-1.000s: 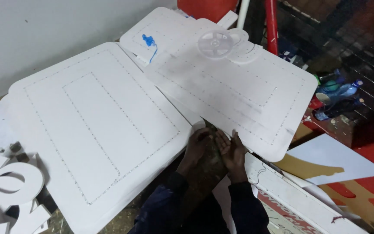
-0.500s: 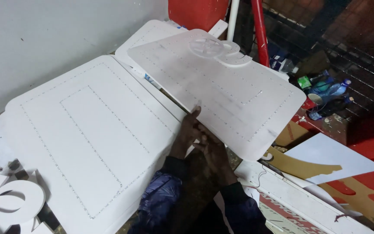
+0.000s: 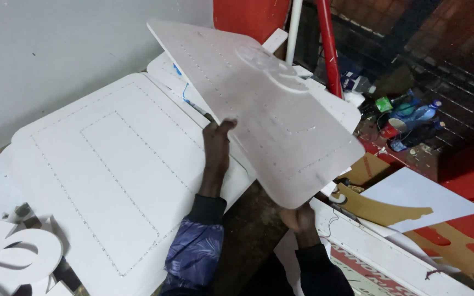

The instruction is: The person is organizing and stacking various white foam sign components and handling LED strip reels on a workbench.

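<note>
Right hand (image 3: 298, 215) nearest, fingers curled under lower rounded corner of white panel (image 3: 264, 104), gripping it; left hand (image 3: 216, 143) clamped on panel's left edge, thumb over top. Panel tilted up off work surface: rounded corners, dotted lines of small holes, raised curved shapes near top. Flat white board (image 3: 100, 170) lies beneath, left. Red pole (image 3: 329, 49) behind

A white rounded-corner panel (image 3: 270, 104) with dotted hole lines and raised cutout shapes tilts steeply, lifted at upper centre of the frame.
</note>
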